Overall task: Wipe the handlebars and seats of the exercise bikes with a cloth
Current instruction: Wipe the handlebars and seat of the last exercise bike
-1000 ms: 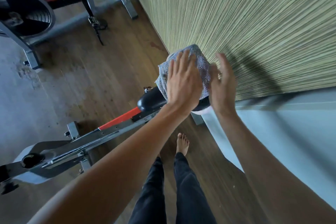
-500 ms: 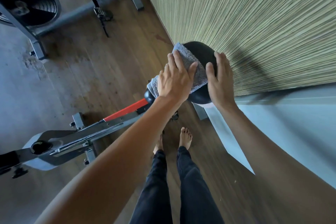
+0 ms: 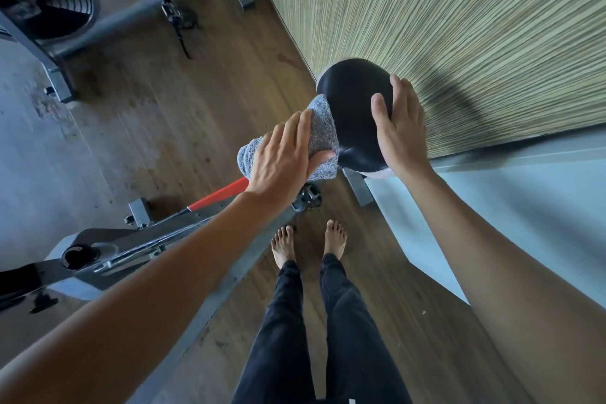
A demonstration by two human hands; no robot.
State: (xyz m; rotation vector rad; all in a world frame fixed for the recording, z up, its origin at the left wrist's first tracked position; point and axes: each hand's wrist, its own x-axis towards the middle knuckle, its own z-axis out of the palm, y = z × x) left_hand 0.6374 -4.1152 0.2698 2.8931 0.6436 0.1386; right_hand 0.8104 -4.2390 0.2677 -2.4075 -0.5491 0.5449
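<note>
The black bike seat (image 3: 352, 102) sits in the middle of the view, close to the striped wall. My left hand (image 3: 283, 157) lies on a grey cloth (image 3: 323, 133) at the seat's narrow left end, fingers over the top and thumb under it. The cloth covers the seat's nose. My right hand (image 3: 401, 128) rests flat on the seat's right side with straight fingers. The near bike's grey frame with a red stripe (image 3: 219, 195) runs down to the left below my left forearm.
A second exercise bike with a black flywheel (image 3: 46, 0) stands at the top left on the wooden floor. The striped wall (image 3: 459, 26) is just behind the seat. A pale blue-grey surface (image 3: 508, 207) lies to the right. My bare feet (image 3: 308, 243) stand below the seat.
My left hand has dragged the cloth from the wide rear of the seat down to its narrow left end, uncovering the black top. My right hand has settled onto the seat's right side.
</note>
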